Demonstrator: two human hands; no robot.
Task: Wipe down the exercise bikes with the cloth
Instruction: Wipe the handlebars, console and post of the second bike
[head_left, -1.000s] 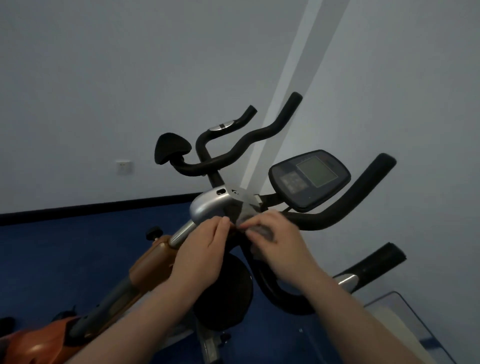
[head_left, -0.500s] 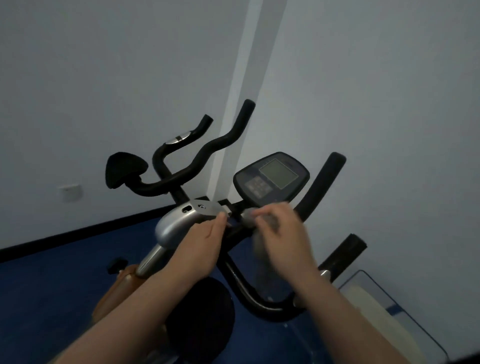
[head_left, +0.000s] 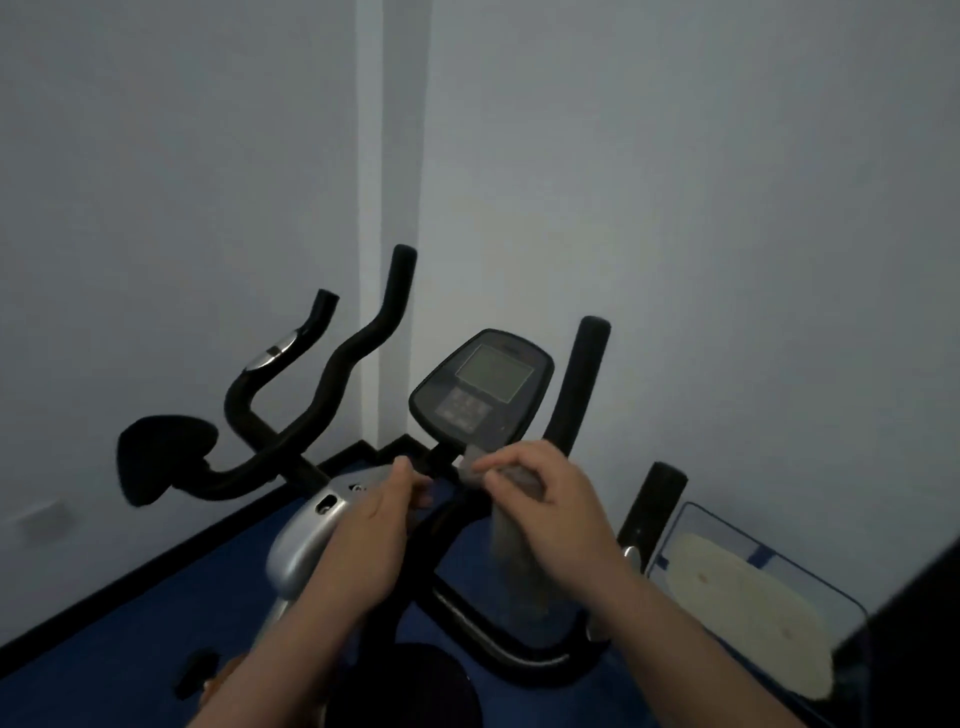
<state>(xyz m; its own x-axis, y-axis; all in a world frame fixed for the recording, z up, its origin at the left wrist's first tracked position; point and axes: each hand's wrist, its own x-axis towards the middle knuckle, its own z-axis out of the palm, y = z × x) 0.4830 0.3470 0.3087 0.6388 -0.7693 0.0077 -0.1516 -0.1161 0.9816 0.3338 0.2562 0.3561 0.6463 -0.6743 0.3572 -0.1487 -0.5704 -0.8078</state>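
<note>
A person's two bare hands work at the handlebar stem of an exercise bike standing in the corner of a pale-walled room with a blue floor. The right hand is curled around a grey cloth, fingertips pinching its upper end against the black handlebar just below the console; the rest of the cloth hangs down, blurred, under the palm. The left hand lies partly closed over the bike's silver stem cover, its fingers bent at the clamp right beside the right hand's fingertips; whether it grips anything there cannot be told. The console, with its grey screen and keypad, tilts up just beyond both hands. Farther off to the left of the left hand, a second set of black handlebars and a black saddle-shaped pad rise against the wall. To the right of the right hand, close to the wall, sits a clear container holding something pale.
</note>
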